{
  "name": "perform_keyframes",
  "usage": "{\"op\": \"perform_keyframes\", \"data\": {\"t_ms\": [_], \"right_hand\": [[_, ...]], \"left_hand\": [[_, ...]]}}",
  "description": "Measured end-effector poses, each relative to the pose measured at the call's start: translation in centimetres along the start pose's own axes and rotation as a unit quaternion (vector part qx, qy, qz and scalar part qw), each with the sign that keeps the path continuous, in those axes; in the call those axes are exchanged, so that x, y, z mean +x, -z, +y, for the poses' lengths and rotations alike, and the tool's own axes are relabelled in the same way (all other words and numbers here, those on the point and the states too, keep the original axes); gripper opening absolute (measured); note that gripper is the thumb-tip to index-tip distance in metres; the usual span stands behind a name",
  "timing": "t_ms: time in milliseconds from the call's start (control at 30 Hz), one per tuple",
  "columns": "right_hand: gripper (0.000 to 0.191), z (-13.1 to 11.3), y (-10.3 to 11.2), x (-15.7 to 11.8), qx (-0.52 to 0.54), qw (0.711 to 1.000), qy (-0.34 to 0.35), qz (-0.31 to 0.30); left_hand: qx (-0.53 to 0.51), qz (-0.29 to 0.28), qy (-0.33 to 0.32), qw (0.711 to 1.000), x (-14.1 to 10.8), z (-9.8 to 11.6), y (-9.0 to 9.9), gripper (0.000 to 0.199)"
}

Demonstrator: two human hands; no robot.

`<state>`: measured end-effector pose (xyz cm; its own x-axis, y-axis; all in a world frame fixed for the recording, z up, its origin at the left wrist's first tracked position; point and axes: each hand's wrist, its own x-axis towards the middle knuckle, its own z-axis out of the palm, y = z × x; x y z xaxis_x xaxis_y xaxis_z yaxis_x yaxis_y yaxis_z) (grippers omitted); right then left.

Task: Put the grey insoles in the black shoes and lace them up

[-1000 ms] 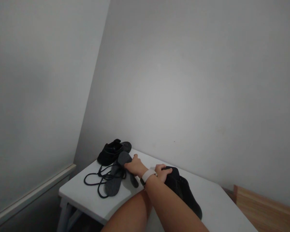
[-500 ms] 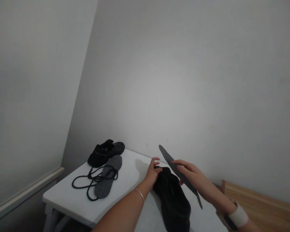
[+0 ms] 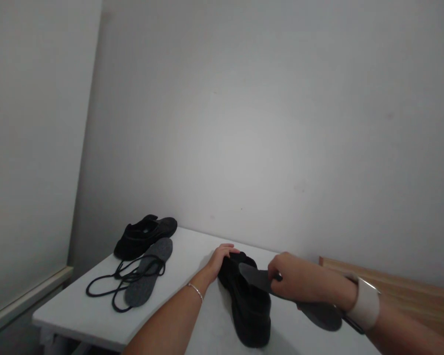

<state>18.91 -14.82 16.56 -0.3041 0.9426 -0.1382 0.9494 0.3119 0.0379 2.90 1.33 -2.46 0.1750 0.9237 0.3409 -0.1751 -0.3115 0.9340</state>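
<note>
A black shoe [image 3: 249, 315] stands on the white table, its heel toward me. My left hand [image 3: 221, 259] is closed on the far, toe end of this shoe. Above the shoe's opening, my right hand [image 3: 286, 276] pinches a grey insole [image 3: 321, 315] near its middle. The insole's far end lies over the opening, and its other end sticks out to the right below my wrist. To the left, a second grey insole [image 3: 140, 291] lies flat with black laces [image 3: 103, 295] across it. Another black shoe [image 3: 133, 241] sits behind it.
The white table [image 3: 85, 315] meets a grey wall at its back edge. A wooden board [image 3: 410, 291] stands at the right, behind my right forearm. A pale ledge [image 3: 29, 301] runs along the left wall.
My right hand has turned and lowered the insole, bringing its far end down to the shoe's opening. The view has shifted, and more of the shoe's heel shows. My left hand remains at the toe end.
</note>
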Motion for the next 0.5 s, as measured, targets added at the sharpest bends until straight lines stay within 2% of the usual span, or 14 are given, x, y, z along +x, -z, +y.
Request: {"op": "perform_keyframes", "data": {"t_ms": [267,367,500], "right_hand": [[0.035,-3.7,2.1,4.3,-0.171,0.973,0.042,-0.148],[0.033,-3.8,2.5,5.4,-0.164,0.967,0.042,-0.191],[0.019,-3.1,3.1,6.0,-0.110,0.963,-0.006,-0.247]], "left_hand": [[-0.019,-0.003,0.006,1.000,0.0,-0.2,0.3,0.040],[-0.011,0.000,-0.008,1.000,0.0,-0.6,0.3,0.038],[-0.008,-0.001,-0.023,1.000,0.0,-0.9,0.2,0.040]]}}
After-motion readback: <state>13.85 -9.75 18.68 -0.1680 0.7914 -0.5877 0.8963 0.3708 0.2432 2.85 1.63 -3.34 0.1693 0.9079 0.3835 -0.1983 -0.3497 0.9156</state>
